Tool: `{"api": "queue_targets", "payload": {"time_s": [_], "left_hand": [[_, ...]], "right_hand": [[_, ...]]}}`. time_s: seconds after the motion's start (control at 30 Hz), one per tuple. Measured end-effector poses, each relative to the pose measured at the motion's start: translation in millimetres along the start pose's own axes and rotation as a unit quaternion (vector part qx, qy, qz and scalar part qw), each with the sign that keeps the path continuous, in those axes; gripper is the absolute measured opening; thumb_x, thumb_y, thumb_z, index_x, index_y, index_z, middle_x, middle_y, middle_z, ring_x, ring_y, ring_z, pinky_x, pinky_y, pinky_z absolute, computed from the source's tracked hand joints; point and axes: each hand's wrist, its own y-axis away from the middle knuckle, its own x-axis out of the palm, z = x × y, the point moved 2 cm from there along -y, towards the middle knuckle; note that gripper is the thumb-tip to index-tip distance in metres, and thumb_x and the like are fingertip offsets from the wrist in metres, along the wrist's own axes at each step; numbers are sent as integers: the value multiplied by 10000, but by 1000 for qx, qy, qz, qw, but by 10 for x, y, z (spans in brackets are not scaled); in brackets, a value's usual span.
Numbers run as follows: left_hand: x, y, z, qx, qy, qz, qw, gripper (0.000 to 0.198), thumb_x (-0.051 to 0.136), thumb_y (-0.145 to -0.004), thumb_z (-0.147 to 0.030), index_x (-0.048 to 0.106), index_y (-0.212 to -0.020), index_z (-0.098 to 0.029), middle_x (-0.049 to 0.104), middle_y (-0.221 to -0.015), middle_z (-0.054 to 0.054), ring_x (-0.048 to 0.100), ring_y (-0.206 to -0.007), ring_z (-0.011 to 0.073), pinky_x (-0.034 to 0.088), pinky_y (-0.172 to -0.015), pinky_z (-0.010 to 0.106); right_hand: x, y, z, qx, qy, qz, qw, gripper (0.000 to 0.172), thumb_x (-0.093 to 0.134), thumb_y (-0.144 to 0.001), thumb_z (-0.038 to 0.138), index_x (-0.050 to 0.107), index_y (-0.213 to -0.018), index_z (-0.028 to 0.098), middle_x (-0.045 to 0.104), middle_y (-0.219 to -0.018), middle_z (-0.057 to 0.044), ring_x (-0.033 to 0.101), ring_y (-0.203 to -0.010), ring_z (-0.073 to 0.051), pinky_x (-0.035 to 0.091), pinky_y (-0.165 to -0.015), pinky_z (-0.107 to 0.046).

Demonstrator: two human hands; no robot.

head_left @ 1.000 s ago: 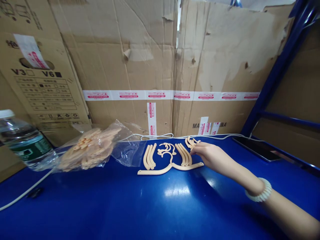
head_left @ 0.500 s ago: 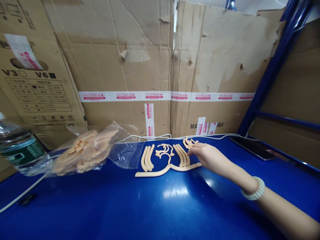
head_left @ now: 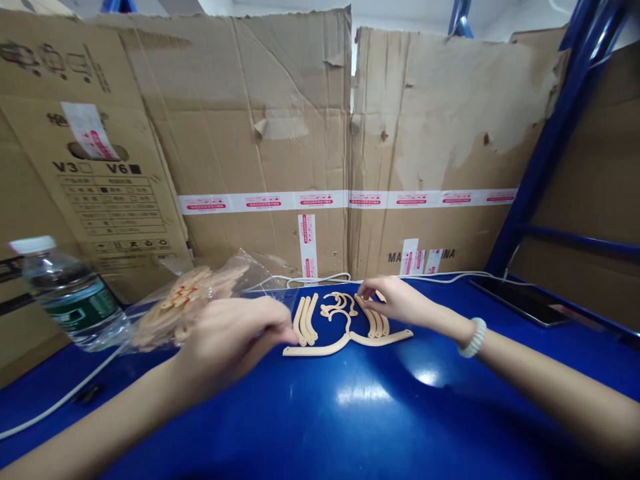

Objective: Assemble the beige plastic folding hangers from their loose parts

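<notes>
Beige plastic pieces of folding coat hangers lie on the blue surface. One hanger hook (head_left: 349,321) meets a left hanger arm (head_left: 317,349) and a right hanger arm (head_left: 383,340), laid out in a hanger shape. Loose hooks (head_left: 336,303) lie behind it, between a left stack of arms (head_left: 307,320) and a right stack of arms (head_left: 379,325). My right hand (head_left: 397,300) has its bent fingers and thumb at the upper end of the right stack, closed on an arm there. Blurred, my left hand (head_left: 240,333) has its curled fingertips beside the left stack's lower end.
A clear plastic bag (head_left: 173,310) full of beige pieces lies at the left, beside a water bottle (head_left: 75,300). A white cable (head_left: 320,279) runs along the cardboard (head_left: 250,153) at the back. A phone (head_left: 520,301) lies at the right.
My left hand has come into view from the left, up to the left stack. My right hand has moved left, from the small far pile to the right stack. The view has shifted slightly.
</notes>
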Motion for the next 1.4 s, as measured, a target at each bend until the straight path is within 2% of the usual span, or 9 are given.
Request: {"api": "queue_targets", "payload": {"time_s": [0.1, 0.23, 0.4, 0.6, 0.87, 0.97, 1.03, 1.23, 1.4], "left_hand": [[372, -55, 304, 12, -35, 134, 990, 275, 418, -998, -209, 625, -822, -166, 693, -724, 7, 646, -615, 140, 465, -580, 248], [676, -23, 576, 1, -35, 187, 982, 326, 445, -989, -262, 665, -768, -165, 680, -711, 46, 642, -661, 191, 484, -620, 290], [777, 21, 599, 12, 18, 248, 969, 156, 536, -930, -141, 673, -936, -217, 719, -923, 10, 641, -908, 184, 493, -827, 299], [855, 44, 576, 4, 55, 292, 955, 128, 613, -879, -112, 683, -936, -203, 728, -929, 11, 645, -900, 189, 502, -797, 294], [886, 58, 598, -13, 61, 289, 955, 178, 605, -883, -128, 677, -1017, -222, 688, -1037, 48, 635, -1008, 217, 502, -852, 321], [901, 49, 613, -22, 60, 273, 960, 166, 557, -902, -127, 683, -966, -214, 672, -1005, 54, 639, -959, 214, 507, -801, 299], [893, 30, 631, -27, 61, 256, 964, 181, 526, -899, -101, 674, -938, -196, 664, -997, 65, 634, -947, 221, 505, -790, 307], [737, -35, 562, -80, 74, 150, 983, 183, 411, -952, -122, 592, -963, -149, 648, -981, 99, 621, -893, 220, 500, -774, 343], [633, 1, 153, -115, 104, 70, 985, 203, 379, -976, -105, 563, -1051, -147, 658, -949, 72, 632, -882, 166, 500, -795, 282]], "right_hand": [[64, -178, -27, -11, 5, 33, 999, 119, 648, -804, 87, 694, -894, 150, 721, -847, -54, 664, -772, -185, 475, -699, -248], [175, -301, -68, -28, 20, 73, 997, 143, 728, -742, 107, 725, -871, 168, 722, -812, -39, 659, -788, -201, 453, -686, -251], [292, -295, -73, -40, 25, 102, 994, 182, 789, -691, 129, 744, -855, 195, 721, -817, -25, 653, -774, -206, 435, -657, -255], [377, -285, -114, -37, 4, 104, 994, 213, 708, -720, 22, 748, -865, 174, 727, -848, -35, 655, -792, -192, 449, -708, -249], [384, -414, -305, -12, -32, 53, 998, 104, 671, -811, 54, 715, -832, 146, 699, -849, -43, 641, -811, -179, 475, -756, -272], [338, -491, -371, 17, -46, 23, 999, 41, 642, -890, 148, 668, -861, 134, 673, -885, -30, 634, -829, -174, 500, -790, -333], [294, -537, -390, 35, -60, 10, 998, 109, 627, -923, 223, 641, -862, 135, 659, -880, -17, 631, -815, -168, 514, -779, -354], [139, -468, -263, 75, -153, -35, 985, 105, 485, -919, 148, 558, -847, 172, 623, -739, 5, 620, -529, -128, 464, -530, -242], [139, -58, 42, 87, -287, -39, 953, 135, 376, -950, 320, 455, -959, 211, 603, -718, 15, 659, -488, -155, 454, -382, -211]]}}
